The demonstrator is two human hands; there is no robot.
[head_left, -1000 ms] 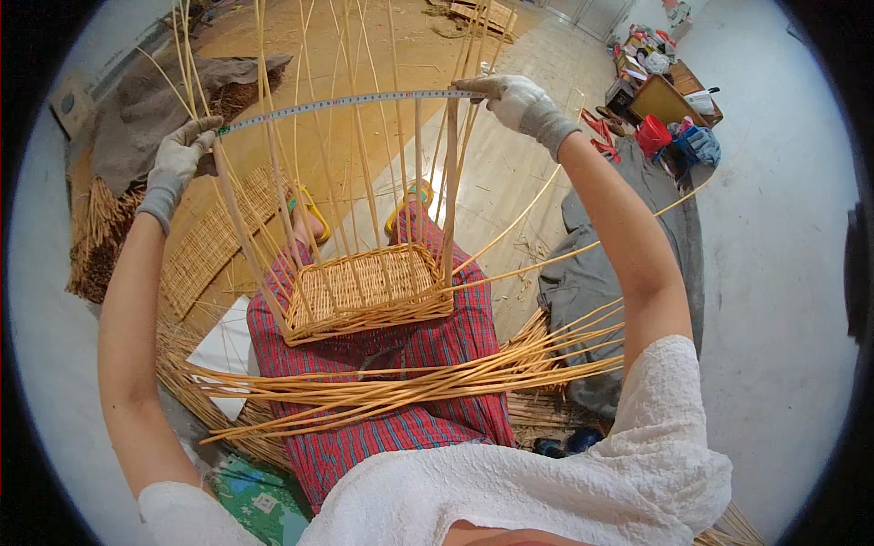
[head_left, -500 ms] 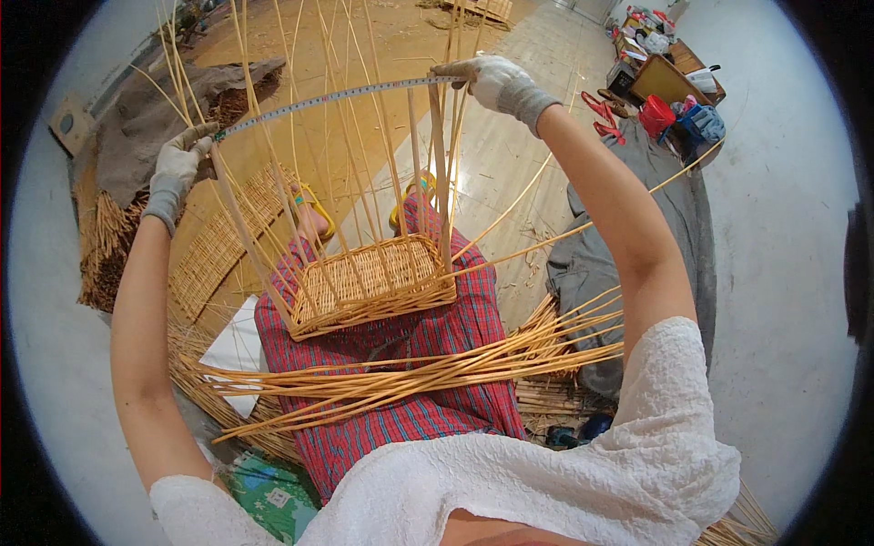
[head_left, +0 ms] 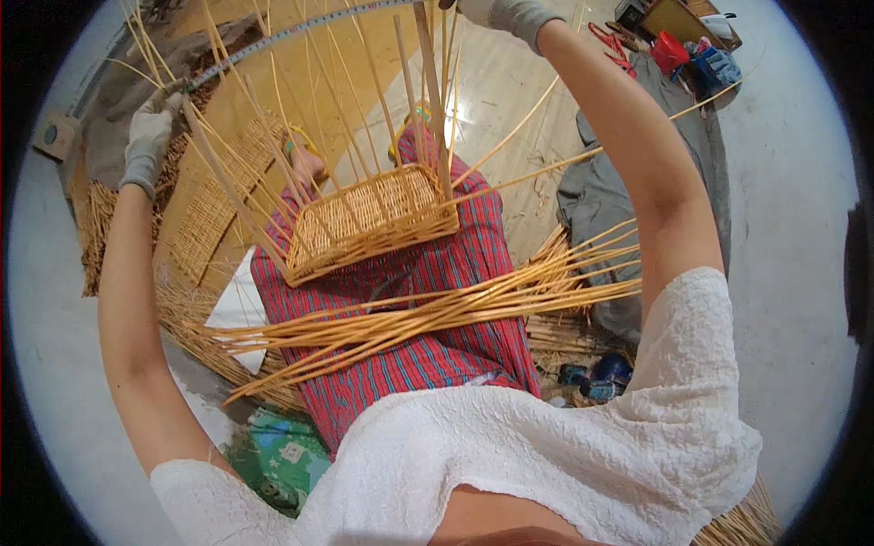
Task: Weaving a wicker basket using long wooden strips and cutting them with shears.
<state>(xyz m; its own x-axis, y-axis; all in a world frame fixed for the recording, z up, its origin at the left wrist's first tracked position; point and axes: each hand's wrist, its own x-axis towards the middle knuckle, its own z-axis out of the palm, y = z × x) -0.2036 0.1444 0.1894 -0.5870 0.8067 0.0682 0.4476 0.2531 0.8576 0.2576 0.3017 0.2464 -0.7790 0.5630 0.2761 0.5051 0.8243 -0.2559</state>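
Note:
A white tape measure (head_left: 291,31) stretches in an arc between my hands above a half-made wicker basket. My left hand (head_left: 155,120), in a white glove with a grey cuff, pinches one end at the top of the left wooden post (head_left: 218,168). At the upper edge my gloved right hand (head_left: 499,11), partly cut off, holds the other end close to the right wooden post (head_left: 430,86). The basket (head_left: 369,218) rests tilted on my knees. It has a woven rectangular bottom and low sides, with tall thin stakes standing up all round.
A loose bundle of wicker rods (head_left: 428,317) lies across my lap. One long rod (head_left: 564,164) juts out to the right. A woven panel (head_left: 223,205) lies on the floor at left, near a covered rod pile (head_left: 118,141). Grey cloth (head_left: 610,182) and a red bucket (head_left: 669,53) are at right.
The view has tipped, so basket, lap and hands sit higher in the picture and my right hand is now partly cut off. Both hands keep hold of the tape measure.

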